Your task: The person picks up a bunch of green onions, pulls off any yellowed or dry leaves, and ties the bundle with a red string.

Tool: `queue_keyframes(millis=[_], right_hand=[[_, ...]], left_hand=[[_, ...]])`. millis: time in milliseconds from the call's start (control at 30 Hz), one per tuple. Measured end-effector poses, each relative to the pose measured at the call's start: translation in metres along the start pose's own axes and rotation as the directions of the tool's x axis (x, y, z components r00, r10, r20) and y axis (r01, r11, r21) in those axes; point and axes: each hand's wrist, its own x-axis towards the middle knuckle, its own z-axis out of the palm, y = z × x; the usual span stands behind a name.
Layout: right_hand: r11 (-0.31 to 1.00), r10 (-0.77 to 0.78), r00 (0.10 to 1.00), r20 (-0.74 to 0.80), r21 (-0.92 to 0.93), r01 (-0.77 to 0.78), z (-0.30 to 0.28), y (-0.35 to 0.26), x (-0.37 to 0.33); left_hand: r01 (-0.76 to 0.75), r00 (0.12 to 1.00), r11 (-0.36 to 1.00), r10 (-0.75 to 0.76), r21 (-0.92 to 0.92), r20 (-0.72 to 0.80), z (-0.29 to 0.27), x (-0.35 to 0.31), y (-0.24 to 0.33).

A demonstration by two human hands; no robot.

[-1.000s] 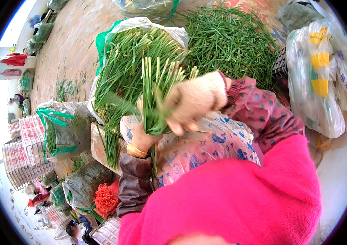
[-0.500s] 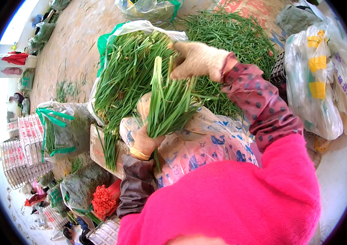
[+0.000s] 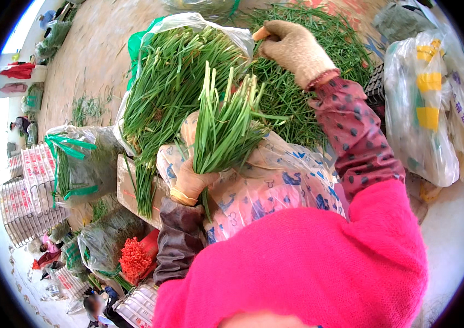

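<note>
My left hand [image 3: 192,179], in a thin pale glove, is closed around the lower part of a bunch of green chives [image 3: 224,131]. The bunch stands upright, pale cut ends at the top, above my lap. My right hand [image 3: 295,49], in a beige knitted glove, is raised beyond the bunch and apart from it. Its thumb and forefinger are apart, with nothing visible between them; the other fingers are partly hidden. Left of it, a clear plastic bag with a green edge [image 3: 202,21] is full of chives [image 3: 172,82]. Under my right hand spreads a loose green heap [image 3: 308,104].
A patterned plastic sheet [image 3: 275,188] covers my lap. At left stand a tied bag of greens [image 3: 87,164], white crates [image 3: 27,213] and an orange-red bundle of strands [image 3: 136,259]. Clear plastic bags with yellow tape [image 3: 420,109] and a black crate [image 3: 375,87] are at right.
My right hand has moved up and right, away from the tops of the chives, over the edge of the loose heap. My left hand keeps hold of the bunch, slightly shifted left.
</note>
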Motion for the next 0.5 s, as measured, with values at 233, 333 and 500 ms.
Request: queue_keyframes(millis=[233, 333, 500], right_hand=[[0.865, -0.025, 0.824, 0.566, -0.4, 0.301, 0.033, -0.072, -0.055], [0.929, -0.021, 0.803, 0.596, -0.284, 0.236, 0.066, -0.05, -0.054], [0.51, -0.013, 0.842, 0.539, 0.728, -0.458, 0.025, -0.029, -0.056]], left_hand=[[0.042, 0.997, 0.984, -0.029, 0.171, -0.073, 0.005, 0.003, 0.002], [-0.118, 0.988, 0.977, 0.134, 0.176, -0.081, 0.008, 0.004, -0.008], [-0.087, 0.995, 0.995, 0.084, -0.047, -0.049, -0.001, -0.006, -0.012]])
